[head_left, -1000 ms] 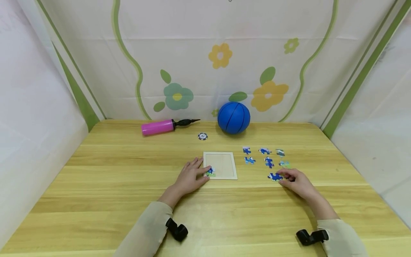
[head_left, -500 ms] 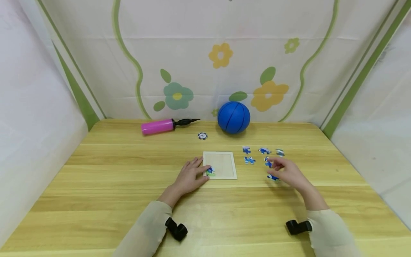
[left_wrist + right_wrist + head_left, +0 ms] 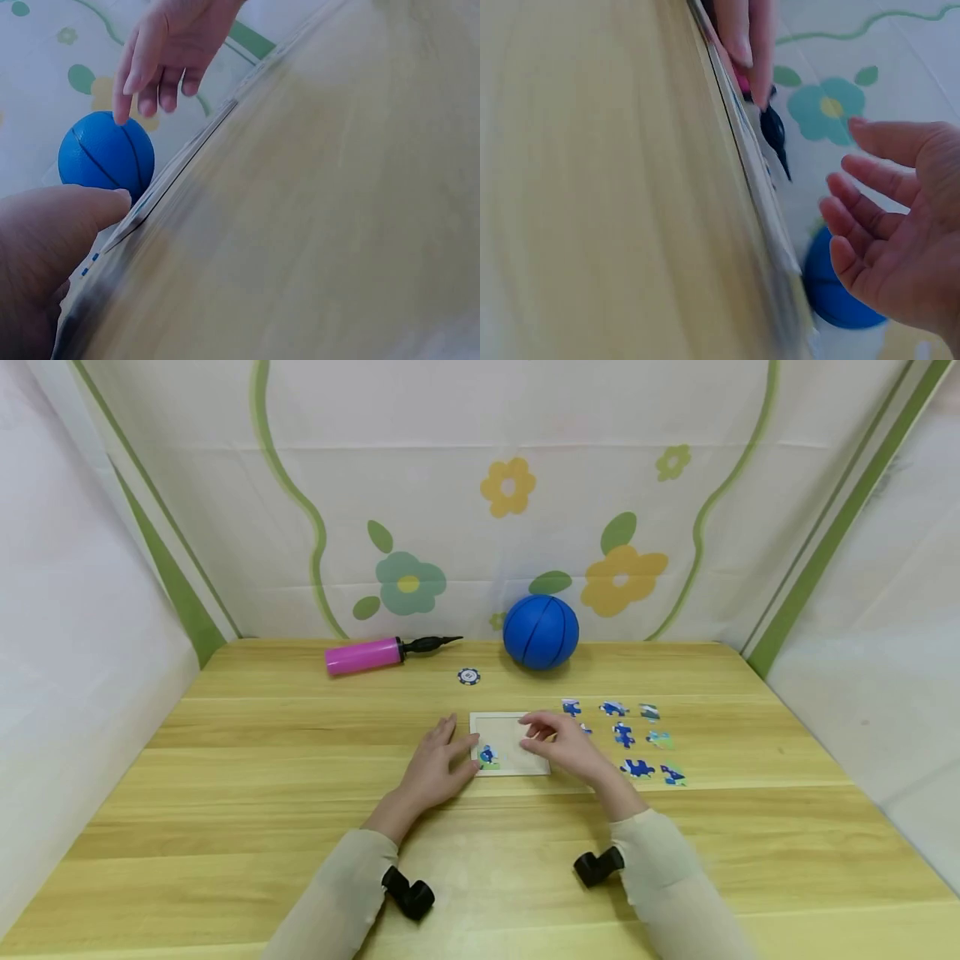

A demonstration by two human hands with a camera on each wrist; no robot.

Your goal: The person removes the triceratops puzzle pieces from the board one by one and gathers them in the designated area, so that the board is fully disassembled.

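A square wooden puzzle tray [image 3: 513,770] lies flat on the table, a blue and green puzzle piece [image 3: 488,757] sitting in its near left corner. Along the tray's left edge rests my left hand [image 3: 437,766], fingers extended, thumb and index finger at the rim. My right hand [image 3: 564,747] hovers over the tray's right side with fingers loosely bent; the right wrist view shows this hand [image 3: 900,232] with nothing in it. Several loose pieces lie right of the tray, among them a dark blue piece [image 3: 637,768] and a blue-green piece [image 3: 673,774]. My right hand partly covers one piece.
Behind the tray lie a poker chip [image 3: 468,677], a pink hand pump [image 3: 364,657] with a black nozzle, and a blue ball [image 3: 541,632]. A flower-printed curtain [image 3: 345,485] closes off the table's back, with white cloth on both sides.
My right hand has moved left from the loose pieces to above the tray, uncovering the pieces at the right. My left hand has stayed at the tray's left edge. The head view has shifted slightly.
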